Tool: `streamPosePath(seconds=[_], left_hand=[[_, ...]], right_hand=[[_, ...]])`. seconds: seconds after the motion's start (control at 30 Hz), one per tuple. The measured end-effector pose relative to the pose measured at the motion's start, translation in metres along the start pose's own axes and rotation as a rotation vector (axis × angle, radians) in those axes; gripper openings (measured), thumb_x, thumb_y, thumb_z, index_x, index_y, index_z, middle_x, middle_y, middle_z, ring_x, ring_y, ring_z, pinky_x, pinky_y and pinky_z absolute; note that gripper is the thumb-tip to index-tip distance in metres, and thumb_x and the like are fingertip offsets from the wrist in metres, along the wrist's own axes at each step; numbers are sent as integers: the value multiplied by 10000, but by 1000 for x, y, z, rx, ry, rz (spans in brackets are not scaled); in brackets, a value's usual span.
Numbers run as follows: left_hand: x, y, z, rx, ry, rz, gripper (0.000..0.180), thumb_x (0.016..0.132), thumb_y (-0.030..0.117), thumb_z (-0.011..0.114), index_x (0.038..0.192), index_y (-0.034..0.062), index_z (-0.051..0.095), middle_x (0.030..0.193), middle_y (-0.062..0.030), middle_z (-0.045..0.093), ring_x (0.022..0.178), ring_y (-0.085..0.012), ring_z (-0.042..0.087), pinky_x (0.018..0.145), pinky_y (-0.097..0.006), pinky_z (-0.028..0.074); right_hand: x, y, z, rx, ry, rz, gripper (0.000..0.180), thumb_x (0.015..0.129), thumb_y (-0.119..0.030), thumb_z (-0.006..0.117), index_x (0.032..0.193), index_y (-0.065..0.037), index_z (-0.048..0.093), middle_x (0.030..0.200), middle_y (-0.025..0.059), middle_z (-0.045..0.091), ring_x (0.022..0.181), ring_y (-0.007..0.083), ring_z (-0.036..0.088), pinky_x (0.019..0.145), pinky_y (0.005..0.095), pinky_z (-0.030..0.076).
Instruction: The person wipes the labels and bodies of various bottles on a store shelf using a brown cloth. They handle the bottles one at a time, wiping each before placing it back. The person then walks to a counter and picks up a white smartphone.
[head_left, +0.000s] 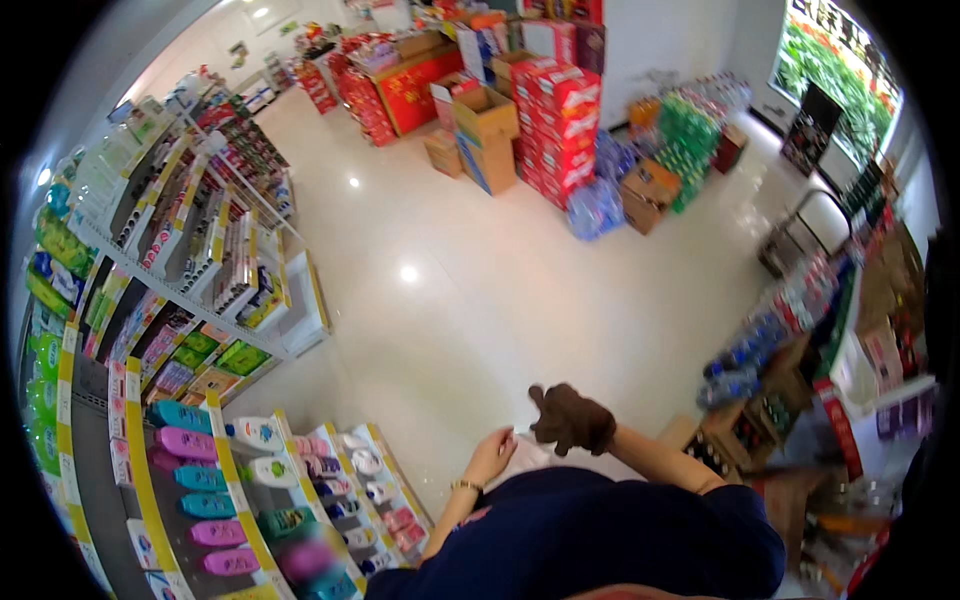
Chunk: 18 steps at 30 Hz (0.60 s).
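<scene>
Fingers of bare left hand (490, 455) and brown-gloved right hand (570, 420) pinching white sheet (527, 455) between them, just right of toiletries shelf (250, 500), steadying both edges.

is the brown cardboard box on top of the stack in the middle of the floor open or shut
Open. The cardboard box on the stack has its top flaps standing up and apart, so the inside shows; what it contains cannot be told.

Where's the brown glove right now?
Head view, lower centre: the brown glove is on the right hand, raised beside the bare left hand, over a white item.
</scene>
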<state>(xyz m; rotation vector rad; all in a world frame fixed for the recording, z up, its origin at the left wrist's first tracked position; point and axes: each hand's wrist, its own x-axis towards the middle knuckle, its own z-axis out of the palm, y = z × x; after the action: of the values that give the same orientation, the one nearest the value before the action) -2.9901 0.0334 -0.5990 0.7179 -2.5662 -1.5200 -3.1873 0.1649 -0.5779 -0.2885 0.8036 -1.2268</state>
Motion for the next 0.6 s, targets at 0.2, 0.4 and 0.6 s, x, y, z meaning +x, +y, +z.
streamPosePath(seconds=[0.2,0.4,0.6], left_hand=[[74,-96,-59,-219,-87,-291,376,864,262,581,1145,14,553,940,-169,632,827,-249,621,760,-331,489],[242,-94,-222,115,173,-60,357,859,219,548,1153,15,540,1053,-190,596,988,-335,563,854,-396,450],[381,-63,-349,13,194,146,322,867,184,550,1139,13,522,1050,-177,588,968,-338,555,834,-396,448]], right_hand=[[122,-133,13,-226,77,390,260,802,-189,445,1049,-129,499,854,112,482,526,146,376,430,277,342],[272,-148,-105,-861,215,-513,252,847,-269,468,672,-112,557,700,92,591,546,224,525,493,342,437],[405,-316,-62,-359,183,302,211,918,-239,431,1056,-205,587,744,-8,534,639,115,474,534,230,407]])
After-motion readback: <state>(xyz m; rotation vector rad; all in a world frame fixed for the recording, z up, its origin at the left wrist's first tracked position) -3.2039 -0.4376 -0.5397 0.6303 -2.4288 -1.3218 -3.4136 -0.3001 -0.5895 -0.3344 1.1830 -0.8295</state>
